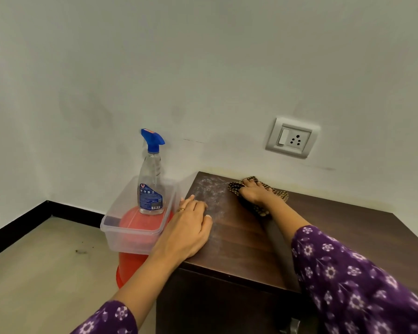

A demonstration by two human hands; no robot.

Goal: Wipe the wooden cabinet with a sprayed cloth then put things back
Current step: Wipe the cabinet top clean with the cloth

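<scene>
My right sleeve [348, 280], purple with pale flowers, fills the near corner, and the left sleeve [106, 319] shows lower down. Under both arms is the dark wooden cabinet [251, 249], set against the wall. My right grip [256, 192] lies flat on the checked cloth [279, 195] at the far edge of the top, fingers straight and pressing, not curled round it. My left grip [188, 227] rests open on the near left edge, holding nothing. Between the two grips is a whitish dusty patch [210, 189], not yet wiped. Just left of my left grip a red bucket [128, 266] carries a clear plastic box [133, 239], and the spray bottle [151, 182] stands upright in that box. I judge that stack to be the risk. It is tall and narrow, so a bump from my left wrist could tip the bottle or slide the box off. A sweep towards my left grip could also push dust over the edge into the box. With only flat pressure on it, the cloth may bunch and skip part of the patch. I count one cabinet, one bucket, one box, one bottle, one cloth, two grips, one wall socket [291, 138] above my right grip, and one ring [181, 209].
</scene>
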